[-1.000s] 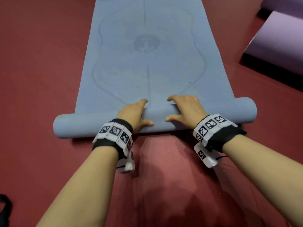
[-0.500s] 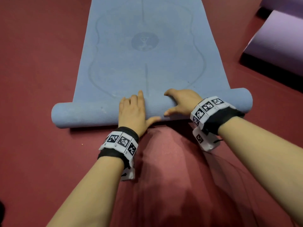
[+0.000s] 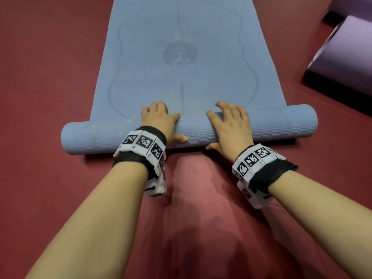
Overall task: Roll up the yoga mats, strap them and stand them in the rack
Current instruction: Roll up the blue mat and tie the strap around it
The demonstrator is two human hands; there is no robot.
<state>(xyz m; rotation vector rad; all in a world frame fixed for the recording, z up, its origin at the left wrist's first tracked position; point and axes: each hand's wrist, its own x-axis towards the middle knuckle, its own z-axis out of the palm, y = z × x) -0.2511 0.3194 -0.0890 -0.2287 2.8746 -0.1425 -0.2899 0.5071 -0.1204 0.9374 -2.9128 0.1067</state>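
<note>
The blue yoga mat (image 3: 181,81) lies lengthwise on the red floor (image 3: 50,77), and only its near end is wound into a roll (image 3: 281,125), which sits crosswise just in front of the person; most of the mat stretches away flat beyond it, so I'd judge the rolling to be in its early part. The left hand (image 3: 159,119) rests palm-down on the middle of the roll, fingers draped over its crest and thumb out along the near side, pressing rather than clasping. The right hand (image 3: 229,125) sits just beside it, fingers spread fairly flat over the top and thumb tucked low at the near edge, likewise pressing and holding nothing closed in it. Off to the right, well apart, a purple mat (image 3: 346,57) lies apparently flat and unrolled. No strap or rack is in view, so strapping and racking both seem to lie ahead. As for writing, there is none I can read: the blue mat carries faint alignment lines and a round emblem (image 3: 179,54) with a small posed figure, and each wristband (image 3: 143,143) bears black-and-white square code markers, no words.
</note>
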